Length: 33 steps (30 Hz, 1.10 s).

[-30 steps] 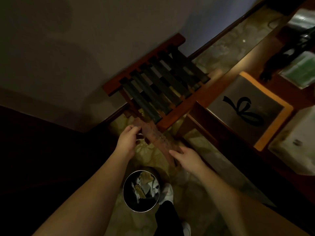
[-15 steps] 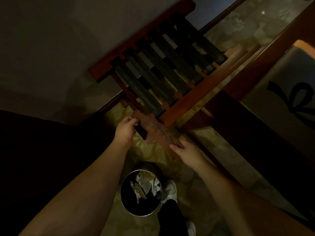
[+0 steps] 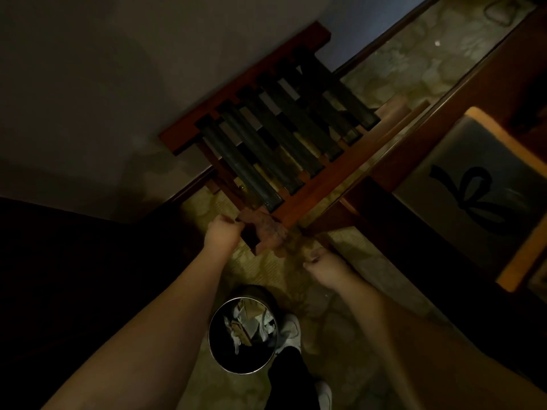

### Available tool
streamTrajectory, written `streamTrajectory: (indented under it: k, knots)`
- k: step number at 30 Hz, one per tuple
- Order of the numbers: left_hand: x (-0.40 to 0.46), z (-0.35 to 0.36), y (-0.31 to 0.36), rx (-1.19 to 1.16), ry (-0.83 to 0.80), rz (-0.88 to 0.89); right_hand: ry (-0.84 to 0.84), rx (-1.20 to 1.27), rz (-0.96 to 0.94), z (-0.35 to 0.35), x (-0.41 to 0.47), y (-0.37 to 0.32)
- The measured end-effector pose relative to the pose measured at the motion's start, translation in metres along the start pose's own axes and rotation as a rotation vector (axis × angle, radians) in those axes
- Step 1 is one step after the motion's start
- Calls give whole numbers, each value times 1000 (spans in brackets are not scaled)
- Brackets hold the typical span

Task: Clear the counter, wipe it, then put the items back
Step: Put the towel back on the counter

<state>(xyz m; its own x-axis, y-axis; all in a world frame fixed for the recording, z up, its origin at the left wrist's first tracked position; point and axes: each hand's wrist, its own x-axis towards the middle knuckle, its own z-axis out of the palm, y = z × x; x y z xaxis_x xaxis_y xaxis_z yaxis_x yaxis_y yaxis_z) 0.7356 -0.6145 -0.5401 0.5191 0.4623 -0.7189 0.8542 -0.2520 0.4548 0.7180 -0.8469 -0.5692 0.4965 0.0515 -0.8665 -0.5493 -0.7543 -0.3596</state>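
Observation:
I hold a reddish-brown patterned box-like item (image 3: 268,232) low over the floor, at the near corner of a wooden luggage rack (image 3: 313,190) with dark straps. My left hand (image 3: 223,233) grips its left end with curled fingers. My right hand (image 3: 325,269) is curled round its near right end, which is blurred and partly hidden. The dark wooden counter (image 3: 444,113) runs along the right, with a dark mat (image 3: 461,184) with a black bow print and an orange edge on it.
A round metal waste bin (image 3: 242,335) with crumpled paper stands on the patterned floor just below my arms. My white shoe (image 3: 291,328) is beside it. A plain wall (image 3: 118,84) rises behind the rack; a dark surface (image 3: 74,276) fills the left.
Both hands moved the brown item closer to the rack's near corner. My right hand's fingers went from flat on it to curled round its end. The view swung left and down.

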Motion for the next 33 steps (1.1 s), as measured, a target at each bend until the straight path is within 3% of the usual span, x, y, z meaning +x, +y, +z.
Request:
streamTrajectory:
  k: [5, 11, 18, 26, 33]
  knots:
    - [-63, -27, 22, -80, -60, 51, -2, -58, -27, -27, -55, -18]
    - [-162, -55, 62, -98, -136, 236, 29, -258, -173, -65, -149, -39]
    - [-250, -65, 97, 61, -204, 462, 136, -429, -351, -111, -262, -34]
    - [-335, -26, 123, 222, -298, 730, 378, -225, -377, -147, -356, 50]
    - [-422, 55, 139, 447, -486, 974, 479, -127, -241, -179, -398, 161]
